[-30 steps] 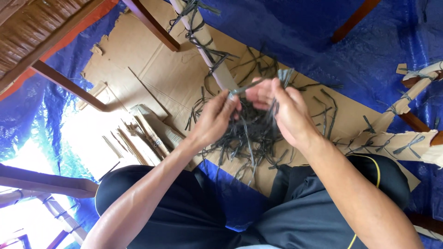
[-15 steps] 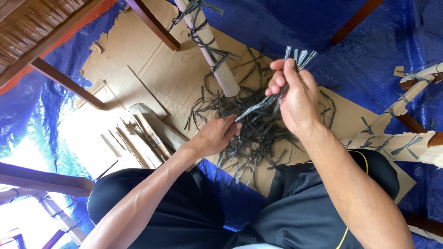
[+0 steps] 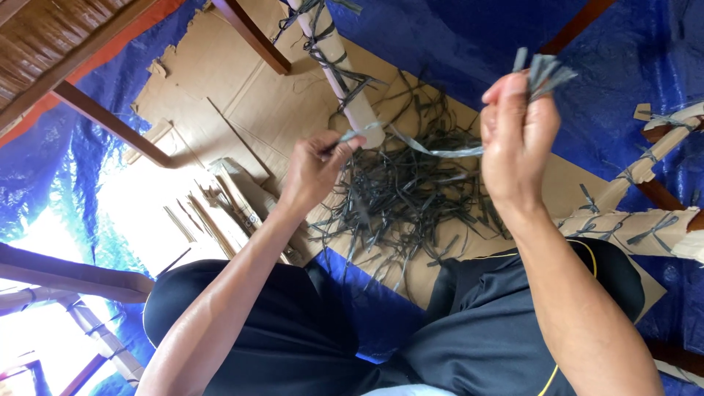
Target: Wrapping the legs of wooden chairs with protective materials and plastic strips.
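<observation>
Hands pinch one grey strap point(image 3: 433, 149) between them: left hand point(image 3: 315, 170) its end, right hand point(image 3: 515, 143) a bundle.

Plastic straps, cardboard, tarp and wood.

The dark strap point(image 3: 433, 150) stretched between the left hand point(image 3: 315, 170) and right hand point(image 3: 517, 147) looks like thin plastic with a dull sheen, as does the pile of straps point(image 3: 403, 198). The cardboard sheet point(image 3: 242, 95) is matt brown and torn-edged. The blue tarp point(image 3: 455, 44) is crinkled and glossy. The wooden leg point(image 3: 110, 125) looks smooth.
</observation>
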